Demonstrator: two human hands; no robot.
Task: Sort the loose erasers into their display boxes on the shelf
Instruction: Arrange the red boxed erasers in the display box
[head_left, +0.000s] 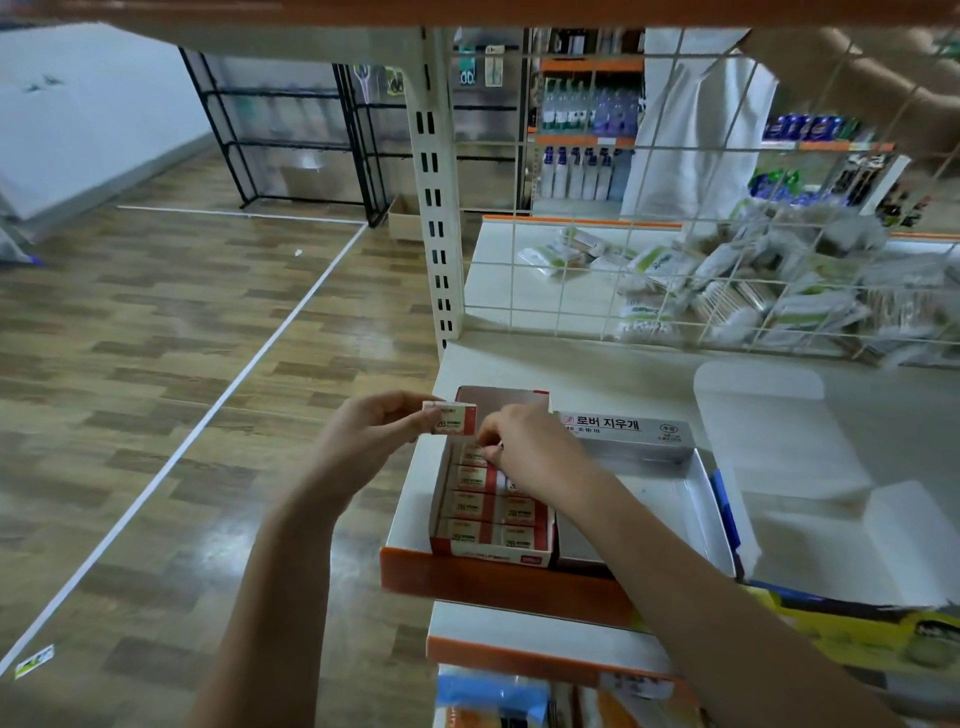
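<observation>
A red-and-white display box (524, 557) stands at the shelf's left front corner, filled with rows of red-banded 2B erasers (470, 503). My left hand (371, 436) holds a small stack of the same erasers (451, 419) just above the box's far left end. My right hand (524, 448) reaches into the box's far end with curled fingers pinching an eraser there; most of that eraser is hidden. To the right sits a silver display box (698, 493) with Korean lettering on its raised lid, and no erasers show inside it.
The white shelf (571, 369) has an orange front lip. A wire grid panel (675, 218) closes the back, with packaged goods behind it. Flat white packaging (769, 431) lies to the right. Wooden floor lies to the left, another shelf below.
</observation>
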